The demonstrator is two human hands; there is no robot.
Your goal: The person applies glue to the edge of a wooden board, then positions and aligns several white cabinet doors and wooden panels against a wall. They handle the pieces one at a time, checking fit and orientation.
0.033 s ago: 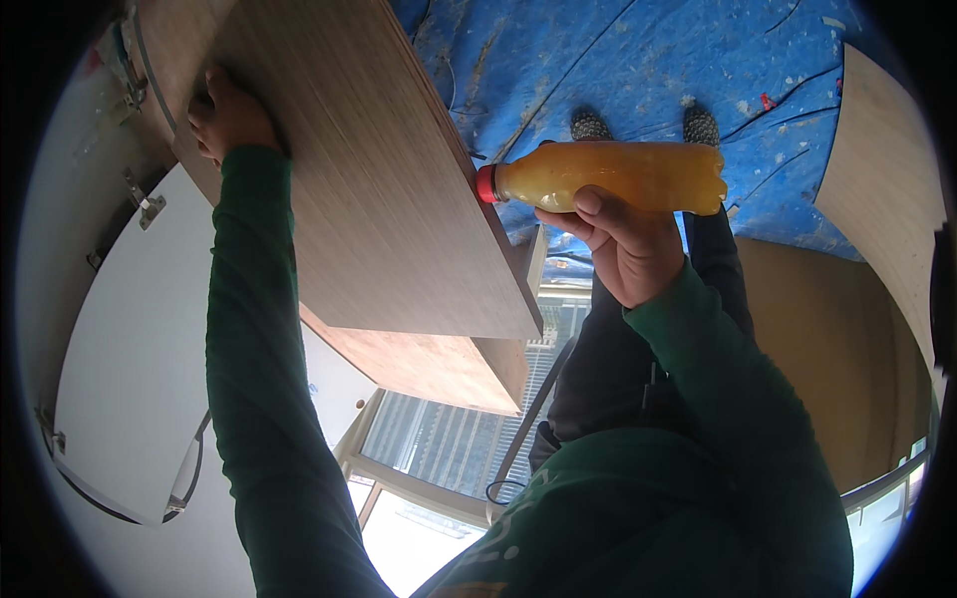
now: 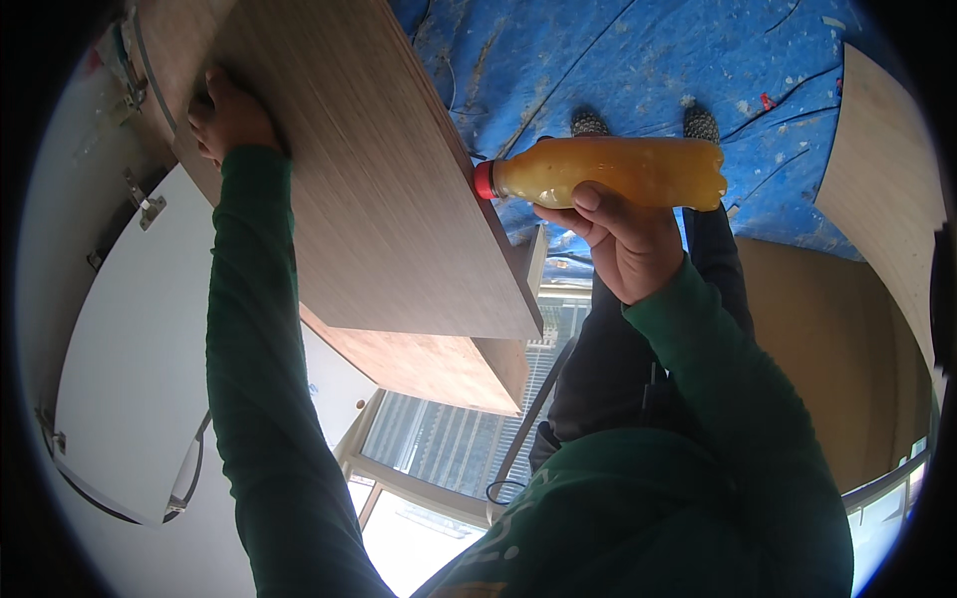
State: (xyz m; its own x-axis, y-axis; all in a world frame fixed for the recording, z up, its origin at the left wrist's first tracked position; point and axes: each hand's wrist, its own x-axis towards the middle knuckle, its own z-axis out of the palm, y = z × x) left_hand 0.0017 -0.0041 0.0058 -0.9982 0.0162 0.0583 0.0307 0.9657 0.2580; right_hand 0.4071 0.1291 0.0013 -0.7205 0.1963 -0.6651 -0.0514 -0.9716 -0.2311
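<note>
Two hands busy: right hand point(image 2: 623, 249) grips orange bottle point(image 2: 618, 171); left hand point(image 2: 231, 118) clasps wooden board point(image 2: 369, 169) edge.

Daylight enters through the window point(image 2: 469, 439) below my arms; its lower pane is blown out to white glare. The blue floor sheet point(image 2: 638, 70) is evenly lit, without hard shadows. My green sleeves read dark against the brightness. Focus is acceptably sharp at centre. Fisheye distortion bends straight edges strongly, and a black vignette rings the frame.
</note>
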